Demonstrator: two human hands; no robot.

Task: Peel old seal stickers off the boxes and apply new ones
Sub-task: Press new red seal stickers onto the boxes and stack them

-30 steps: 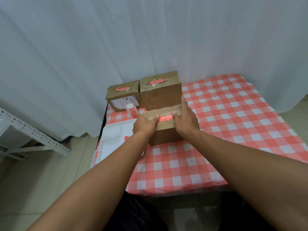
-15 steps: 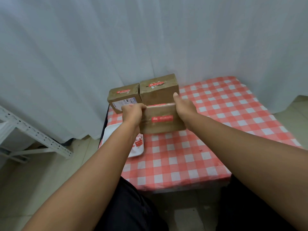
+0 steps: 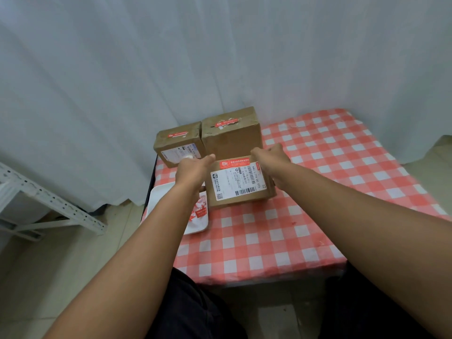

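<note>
A brown cardboard box (image 3: 238, 192) stands tipped up near the table's back left, its white shipping label facing me. A red seal sticker (image 3: 235, 164) runs along its top edge. My left hand (image 3: 193, 171) holds the box's left side and my right hand (image 3: 270, 160) holds its right side. Behind it stand a small box (image 3: 179, 145) and a taller box (image 3: 232, 138), each with a red sticker on top; the taller one's sticker looks torn. A white sticker roll (image 3: 188, 156) peeks out behind my left hand.
A white tray (image 3: 168, 204) with crumpled red sticker pieces (image 3: 200, 211) lies at the table's left edge. The red-and-white checked tablecloth (image 3: 305, 216) covers the table. A white curtain hangs behind, and a white metal rack (image 3: 49, 204) stands on the floor to the left.
The box lay flat with both hands pressing the sticker on top. My hands then took it by its sides and turned it, so its label face now faces me.
</note>
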